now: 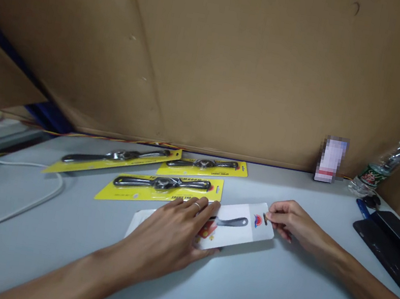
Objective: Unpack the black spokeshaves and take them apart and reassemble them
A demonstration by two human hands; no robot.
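A white packaging card [228,237] with a printed dark handled tool, a red patch and a sun-like logo is tilted slightly over the table. My left hand [181,226], a ring on one finger, grips its middle, fingers across the top and thumb at the near edge. Most of the printed middle is hidden under that hand. At the card's right end, my right hand [290,222] pinches the edge beside the hang slot. Just beyond lie three yellow-carded spokeshave packs: a near one [149,194], a far left one [105,161] and a far right one [215,171].
A cardboard wall [238,63] backs the grey table [275,291]. A phone-like upright object [330,159], blurred out, stands near a plastic bottle [377,173]. A black case [393,250] lies open at right. White cable [31,207] loops across the left side.
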